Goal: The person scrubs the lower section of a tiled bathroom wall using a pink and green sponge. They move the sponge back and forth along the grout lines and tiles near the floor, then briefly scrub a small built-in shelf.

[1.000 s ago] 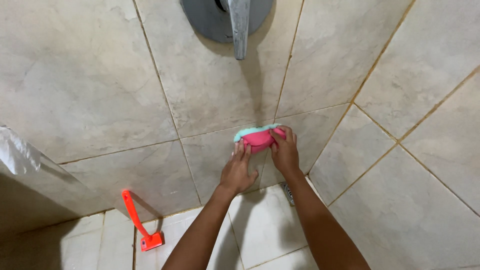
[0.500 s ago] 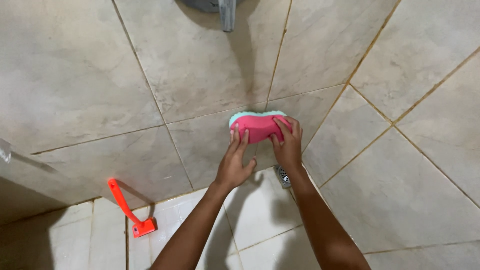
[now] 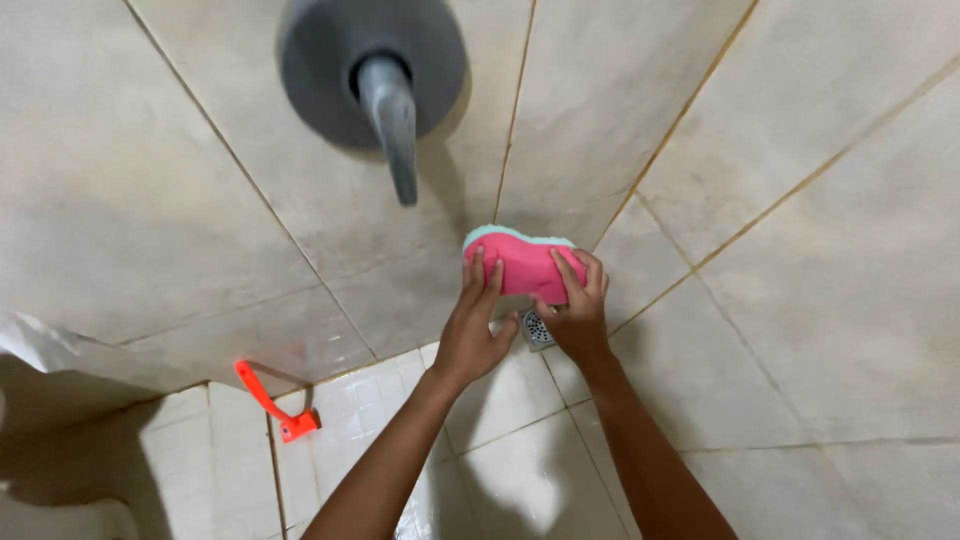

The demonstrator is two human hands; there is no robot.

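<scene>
A pink sponge with a teal scrubbing side (image 3: pixel 520 258) is pressed flat against the beige wall tile, low down near the corner. My left hand (image 3: pixel 474 328) rests its fingers on the sponge's lower left part. My right hand (image 3: pixel 578 305) holds the sponge's right end with fingers curled over it. Both forearms reach up from the bottom of the view.
A grey round wall fitting with a lever handle (image 3: pixel 385 85) sticks out above the sponge. A metal floor drain (image 3: pixel 536 329) lies just under my hands. An orange-handled tool (image 3: pixel 270 400) leans at the wall base on the left. White floor tiles (image 3: pixel 520 470) look wet.
The view has tilted up, so the grey fitting shows fully. Both hands have slid the sponge slightly down the wall towards the drain.
</scene>
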